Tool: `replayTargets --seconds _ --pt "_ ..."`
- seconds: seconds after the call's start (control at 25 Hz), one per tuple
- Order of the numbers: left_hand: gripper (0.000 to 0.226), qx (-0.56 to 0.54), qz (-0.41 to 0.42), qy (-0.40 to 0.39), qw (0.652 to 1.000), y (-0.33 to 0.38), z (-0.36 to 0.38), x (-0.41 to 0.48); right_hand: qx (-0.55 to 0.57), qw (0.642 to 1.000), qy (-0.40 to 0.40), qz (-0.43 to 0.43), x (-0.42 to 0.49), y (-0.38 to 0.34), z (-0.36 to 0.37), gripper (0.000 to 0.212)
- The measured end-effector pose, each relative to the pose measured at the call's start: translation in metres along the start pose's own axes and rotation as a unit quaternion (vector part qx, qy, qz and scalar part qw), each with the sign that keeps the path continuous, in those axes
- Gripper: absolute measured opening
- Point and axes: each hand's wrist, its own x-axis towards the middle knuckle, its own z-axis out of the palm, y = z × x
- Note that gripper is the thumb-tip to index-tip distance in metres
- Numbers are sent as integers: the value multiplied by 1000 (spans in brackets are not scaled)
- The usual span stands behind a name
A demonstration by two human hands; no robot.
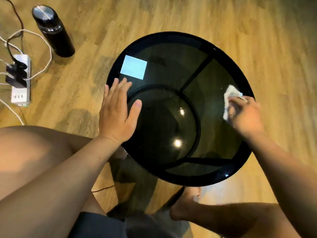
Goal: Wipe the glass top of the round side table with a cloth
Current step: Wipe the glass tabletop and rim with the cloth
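Observation:
The round side table's dark glass top (171,69) fills the middle of the head view, with a black rim and a round lower shelf showing through it. My right hand (245,114) presses a crumpled white cloth (229,98) onto the glass near the right rim; the hand is motion-blurred. My left hand (118,110) lies flat on the left edge of the glass, fingers spread and holding nothing.
A black flask (53,30) stands on the wooden floor at the upper left. A white power strip (20,81) with plugs and cables lies at the far left. My knees (34,148) and a bare foot (187,201) are close under the table's near side.

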Motion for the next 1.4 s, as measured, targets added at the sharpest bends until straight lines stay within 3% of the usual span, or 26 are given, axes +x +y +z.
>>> replayTargets --seconds 0.12,0.2,0.32,0.44,0.56,0.6,0.72,0.8,0.88,0.96,1.04,1.12,1.2,1.28,1.32,1.4 --pt "56 -9 0 2 1000 -1 2 1 0 990 -7 141 32 27 -11 47" --pt "57 -15 -9 10 1000 -2 3 2 -18 992 23 120 25 -17 -3 47" --pt "60 -45 -11 9 999 -2 2 0 34 996 41 -76 -32 -128 29 30" --pt "60 -83 -3 9 997 -3 -4 -2 107 959 -46 -260 -87 -235 46 25" --pt "60 -36 17 -17 999 0 -5 -2 94 926 -65 -359 -73 -205 37 25" --pt "60 -16 16 -24 999 1 -3 -1 82 937 -59 -334 -63 -170 32 23" --pt "62 16 2 -26 1000 2 -2 0 27 992 -19 -125 -16 -43 7 28" --pt "65 19 1 -26 999 0 -3 0 -13 1000 -23 6 10 20 -14 38" --pt "66 3 0 -21 1000 1 -2 1 -22 996 -27 82 26 42 -23 48" --pt "66 -17 -7 -6 1000 0 -1 3 -9 995 8 97 26 7 -17 45" --pt "67 -34 -11 3 999 0 1 3 7 999 35 22 14 -58 1 33" --pt "69 -47 -8 8 999 1 0 3 46 992 24 -119 -8 -145 25 21" --pt "67 -80 -5 18 997 2 -2 0 79 954 -24 -289 -33 -230 44 18" --pt "67 -83 -24 24 996 4 -3 -1 87 905 -77 -409 -33 -258 44 19" --pt "68 -50 -25 15 998 4 -3 0 85 903 -88 -412 -25 -242 41 22" --pt "69 30 -11 -8 999 4 1 1 81 939 -77 -326 -8 -170 33 25"
